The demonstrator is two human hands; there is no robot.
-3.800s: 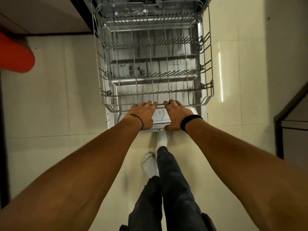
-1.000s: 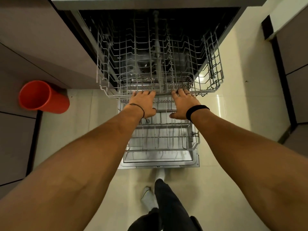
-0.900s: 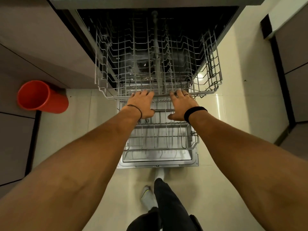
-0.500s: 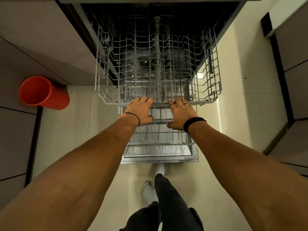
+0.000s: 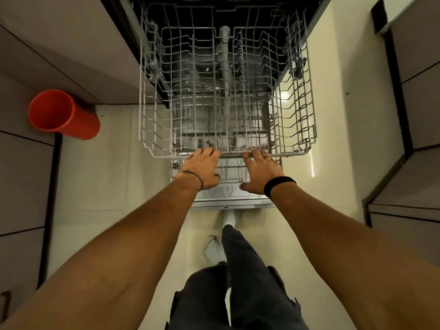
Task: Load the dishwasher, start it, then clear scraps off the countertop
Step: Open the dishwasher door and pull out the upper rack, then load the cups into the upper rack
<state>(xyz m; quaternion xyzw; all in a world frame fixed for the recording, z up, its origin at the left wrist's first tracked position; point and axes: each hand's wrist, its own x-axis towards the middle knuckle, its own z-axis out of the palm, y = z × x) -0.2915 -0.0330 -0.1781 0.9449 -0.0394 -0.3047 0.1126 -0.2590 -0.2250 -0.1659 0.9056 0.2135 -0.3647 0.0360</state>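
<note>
Head view: looks steeply down along two bare forearms at an open dishwasher.
Upper rack: grey wire upper basket [image 5: 300, 103], drawn out of the dark tub and hanging over the lowered door, its front rail level under both sets of fingertips.
Left hand [image 5: 202, 170]: lies palm down, fingers spread and nearly straight, blurred tips on the front rail left of centre, thumb splayed rightward and gripping nothing.
Right hand [image 5: 259, 173]: lies palm down right of centre, fingers straight with tips on the same rail, thumb out to the left; kept apart from the other hand.
Lower rack: second grey wire basket [image 5: 229, 167], glimpsed between the hands, beneath the upper one, resting over the door.
Door: flat steel dishwasher door [image 5: 228, 200], folded down, near edge just ahead of a white sock [image 5: 229, 217].
Left margin: cream tiled floor [image 5: 107, 175], open between the basket's left wall and pale cabinet fronts [image 5: 23, 175]; red cylindrical plastic bin [image 5: 62, 115] at the cabinet corner, well apart from the basket.
Right margin: narrower strip of floor between the basket's right wall and grey cabinets [image 5: 419, 103].
Below: dark trousers [image 5: 250, 282], close behind the door edge.
</note>
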